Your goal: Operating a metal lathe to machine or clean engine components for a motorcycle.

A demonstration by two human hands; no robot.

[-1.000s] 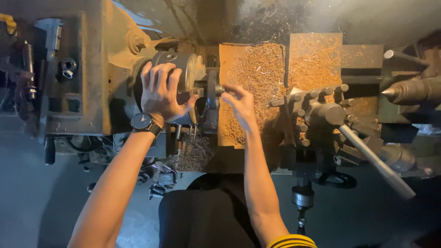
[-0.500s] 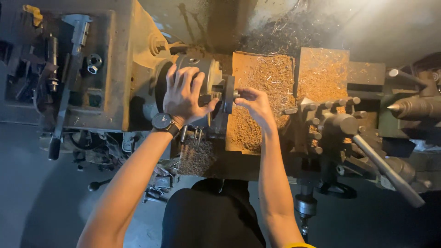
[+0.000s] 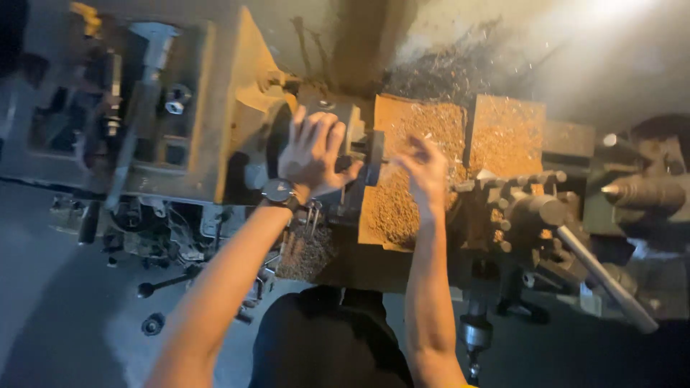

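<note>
My left hand (image 3: 310, 152) stays spread, clamped on the chuck (image 3: 338, 140), its axis running sideways toward the tailstock (image 3: 643, 194). My right hand (image 3: 425, 171), fingers loosely apart, has lifted off beside it.

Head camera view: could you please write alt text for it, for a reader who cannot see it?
Seen from above, a person's left hand, a watch on its wrist, grips a lathe's chuck, while the right hand is raised just right of it. Brown chips cover the carriage; a tailstock sits at far right.
</note>
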